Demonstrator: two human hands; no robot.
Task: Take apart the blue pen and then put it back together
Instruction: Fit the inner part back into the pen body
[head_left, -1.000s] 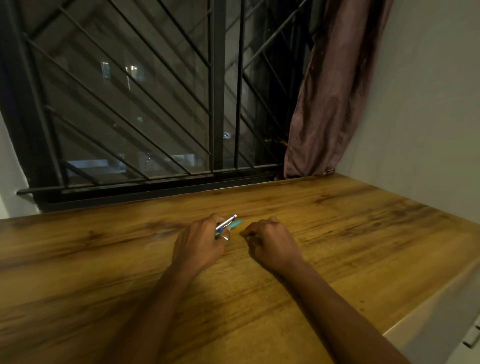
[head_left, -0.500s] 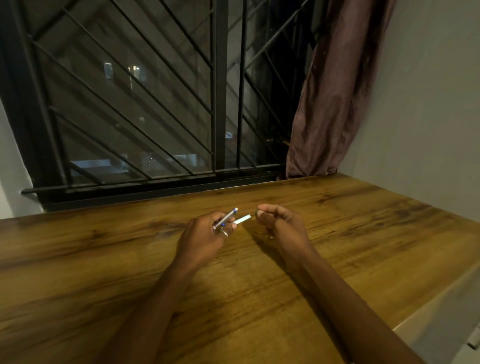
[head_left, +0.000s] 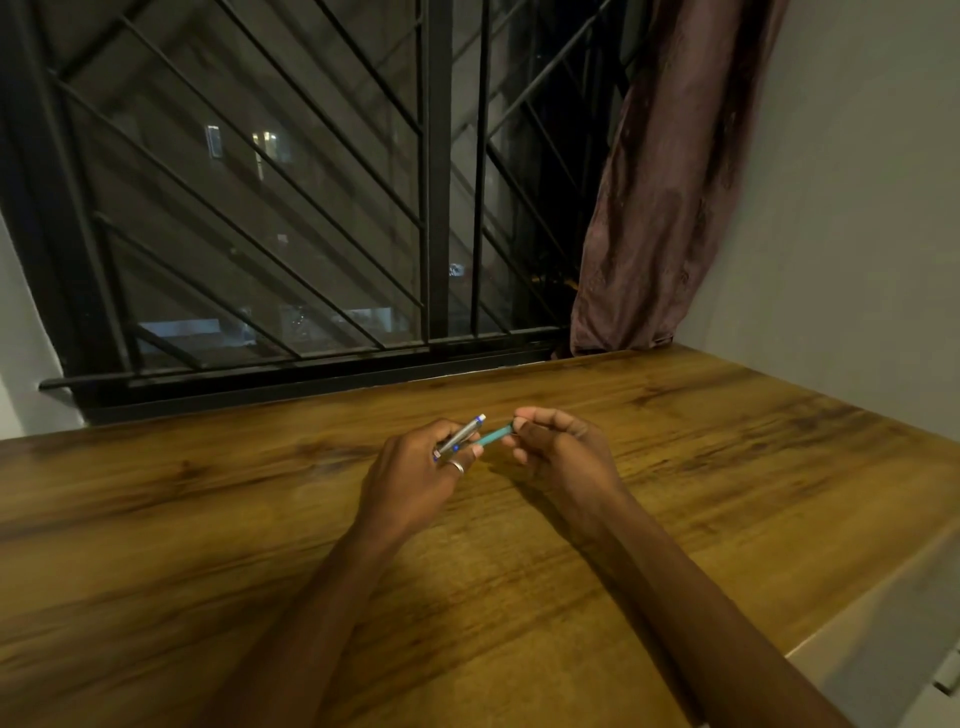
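Gripping silver pen part (head_left: 464, 432), left hand (head_left: 415, 480) meets teal piece (head_left: 493, 435).

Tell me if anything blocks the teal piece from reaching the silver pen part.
Nothing visible does. The teal piece, in the right hand, points at the left hand, beside the silver pen part.

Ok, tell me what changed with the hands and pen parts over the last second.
The right hand lifted off the table, moved toward the left hand and took hold of the far end of the teal pen piece. The left hand rose slightly. Unchanged: the left hand keeps gripping the silver pen part and the teal piece's near end.
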